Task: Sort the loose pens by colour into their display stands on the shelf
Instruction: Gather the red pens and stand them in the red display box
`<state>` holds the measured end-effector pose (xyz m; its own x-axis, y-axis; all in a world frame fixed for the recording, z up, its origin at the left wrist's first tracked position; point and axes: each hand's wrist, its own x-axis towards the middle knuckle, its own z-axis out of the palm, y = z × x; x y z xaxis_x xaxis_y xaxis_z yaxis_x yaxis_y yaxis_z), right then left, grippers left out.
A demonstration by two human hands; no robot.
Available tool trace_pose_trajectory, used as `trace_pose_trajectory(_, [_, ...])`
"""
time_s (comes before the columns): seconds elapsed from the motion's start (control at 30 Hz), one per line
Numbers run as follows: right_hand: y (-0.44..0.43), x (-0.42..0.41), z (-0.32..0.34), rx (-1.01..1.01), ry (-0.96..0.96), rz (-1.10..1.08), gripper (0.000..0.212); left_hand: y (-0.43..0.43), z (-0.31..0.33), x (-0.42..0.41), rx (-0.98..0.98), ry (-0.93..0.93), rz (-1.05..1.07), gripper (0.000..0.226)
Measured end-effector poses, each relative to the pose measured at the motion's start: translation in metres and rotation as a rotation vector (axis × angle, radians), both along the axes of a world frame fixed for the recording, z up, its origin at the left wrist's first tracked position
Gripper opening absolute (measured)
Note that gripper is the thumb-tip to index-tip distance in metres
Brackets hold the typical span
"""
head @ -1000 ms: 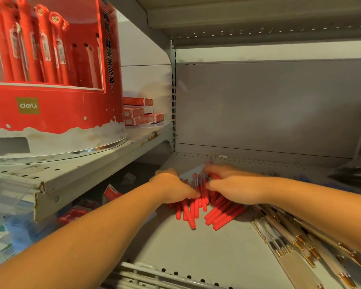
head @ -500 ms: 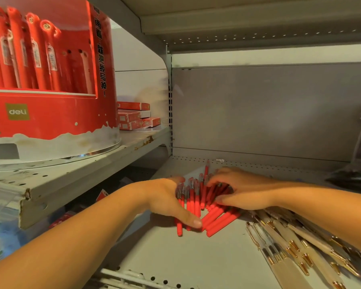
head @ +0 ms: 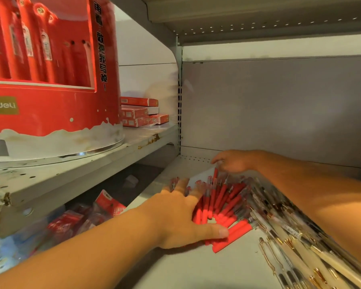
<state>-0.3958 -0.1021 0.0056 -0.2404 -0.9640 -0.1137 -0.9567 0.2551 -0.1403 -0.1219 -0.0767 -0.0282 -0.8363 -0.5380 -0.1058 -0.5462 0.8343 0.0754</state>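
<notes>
- At the near right, a heap of cream-barrelled pens with gold clips (head: 300, 255) lies on the grey shelf board (head: 196, 270), running from the near right edge back towards the red pile.
- The left hand (head: 179, 217) lies flat on the near-left side of the red pens (head: 223, 201). Its fingers are straight and spread over the barrels, and its thumb stretches right along their near ends. It presses on them rather than gripping.
- The red pens sit in a loose fan in the middle of the shelf board, between the two hands. Their red grips point near and their clear caps point far, and their right edge touches the cream pens.
- The right hand (head: 231, 163) is at the far end of the fan, its forearm crossing above the cream pens. Its fingers bend down onto the pen tips. Blur hides the fingertips, so I cannot tell whether it pinches a pen or only touches them.
- To the left, under a higher shelf (head: 75, 180), red-and-white packets (head: 92, 213) lie jumbled in shadow.
- On that higher shelf stands a round red display stand (head: 50, 113) with a green "deli" label, holding red pens upright in its window.
- Just right of the stand and farther back is a small stack of flat red boxes (head: 142, 113).
- A plain grey back panel (head: 279, 105) closes the far side.
</notes>
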Motion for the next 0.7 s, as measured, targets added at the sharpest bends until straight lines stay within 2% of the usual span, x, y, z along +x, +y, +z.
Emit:
trace_pose_trajectory(0.07, [-0.011,-0.005,-0.011,0.048,0.049,0.025,0.052,0.002,-0.001,0.006,-0.007,-0.011,-0.038,0.112])
trace_pose_trajectory(0.17, [-0.018,-0.005,-0.022,0.092,0.064,0.062,0.057,0.007,-0.004,0.008,-0.131,-0.015,-0.135,0.116])
trace_pose_trajectory(0.3, [-0.005,0.007,-0.019,0.019,0.015,0.130,0.040,0.007,-0.004,-0.001,-0.205,0.041,-0.175,0.114])
trace_pose_trajectory(0.5, [0.023,0.041,-0.019,-0.081,-0.043,0.180,0.047,0.001,-0.007,-0.003,-0.241,0.037,-0.180,0.112])
trace_pose_trajectory(0.6, [0.031,0.039,-0.009,-0.114,-0.067,0.166,0.039,0.000,-0.007,-0.004,-0.249,0.028,-0.183,0.110])
trace_pose_trajectory(0.7, [0.041,0.025,-0.001,-0.057,-0.048,0.090,0.042,0.000,-0.009,-0.003,-0.266,0.048,-0.193,0.111])
